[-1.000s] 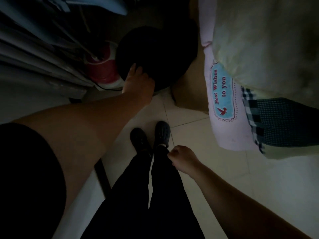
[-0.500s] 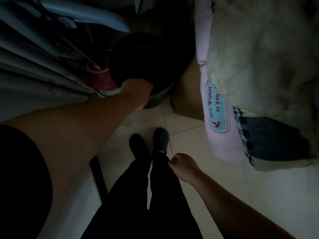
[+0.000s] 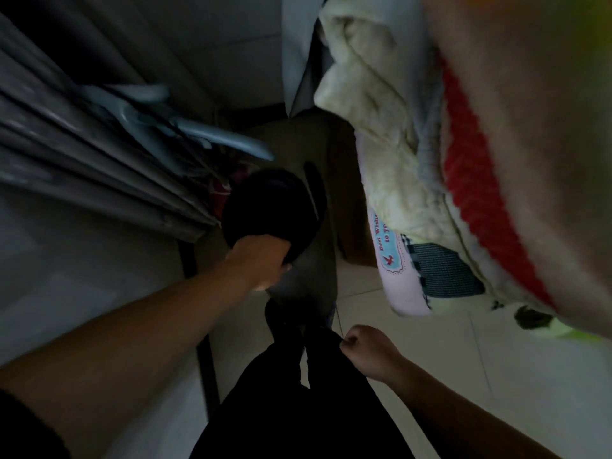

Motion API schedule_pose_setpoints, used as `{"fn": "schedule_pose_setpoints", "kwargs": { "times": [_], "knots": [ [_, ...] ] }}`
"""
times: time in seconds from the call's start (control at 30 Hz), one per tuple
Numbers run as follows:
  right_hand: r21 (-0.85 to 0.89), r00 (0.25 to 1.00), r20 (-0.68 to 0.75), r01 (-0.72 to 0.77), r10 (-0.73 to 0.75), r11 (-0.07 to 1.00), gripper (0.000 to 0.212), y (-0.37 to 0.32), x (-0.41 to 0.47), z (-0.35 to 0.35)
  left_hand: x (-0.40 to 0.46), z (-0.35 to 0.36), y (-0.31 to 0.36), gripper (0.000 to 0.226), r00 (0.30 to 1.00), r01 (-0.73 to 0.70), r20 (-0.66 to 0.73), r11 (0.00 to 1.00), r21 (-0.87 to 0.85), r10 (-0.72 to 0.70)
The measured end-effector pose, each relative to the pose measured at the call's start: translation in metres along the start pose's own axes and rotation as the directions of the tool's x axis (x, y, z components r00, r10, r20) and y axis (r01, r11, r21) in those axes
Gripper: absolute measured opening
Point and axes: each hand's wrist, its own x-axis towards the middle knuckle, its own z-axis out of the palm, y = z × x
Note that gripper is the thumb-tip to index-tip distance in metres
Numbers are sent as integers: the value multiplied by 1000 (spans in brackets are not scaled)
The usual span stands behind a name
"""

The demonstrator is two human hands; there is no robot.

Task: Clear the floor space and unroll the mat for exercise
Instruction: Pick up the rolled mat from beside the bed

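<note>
One hand does all the work: the left hand [image 3: 261, 263] curls its fingers over the near end of the rolled black mat [image 3: 270, 210], which sits in the dim corner between the grey curtain [image 3: 99, 167] and the bed, while the right hand [image 3: 367, 349] hangs in a loose fist beside the leg and holds nothing. Coming out, the mat could snag the pale-blue hangers [image 3: 212, 134] leaning just above it, or knock the red-and-white object [image 3: 220, 190] tucked close behind it. A one-handed hold on only the end of the roll may also let it slip or start uncoiling in the cramped gap. The blanket [image 3: 381, 127] overhanging the tiled floor [image 3: 430, 376] narrows the space for laying it out.
</note>
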Motion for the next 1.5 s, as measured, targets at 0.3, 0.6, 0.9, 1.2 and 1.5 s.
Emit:
{"fn": "schedule_pose_setpoints", "kwargs": {
  "times": [0.3, 0.6, 0.9, 1.2, 1.5],
  "knots": [
    [-77, 997, 39, 67, -64, 995, 41, 27, -33, -11, -93, 86, 27, 39, 970, 115, 219, 993, -29, -106],
    [92, 996, -34, -78, 81, 993, 25, 50, -75, 29, -144, 115, 23, 39, 981, 61, 184, 998, -12, -58],
    [496, 948, -151, -172, 280, 851, 22, 74, -153, 123, -158, 110, -7, 30, 978, -150, 171, 970, 193, 117],
    [904, 787, -132, -154, 603, 399, 25, 146, -232, 228, -162, 117, 37, 30, 873, -421, 422, 812, 403, 243],
    [994, 700, 55, -108, 712, 29, 19, 224, -317, 382, -182, 154, 150, 38, 786, -599, 556, 556, 576, 271]
  ]
}}
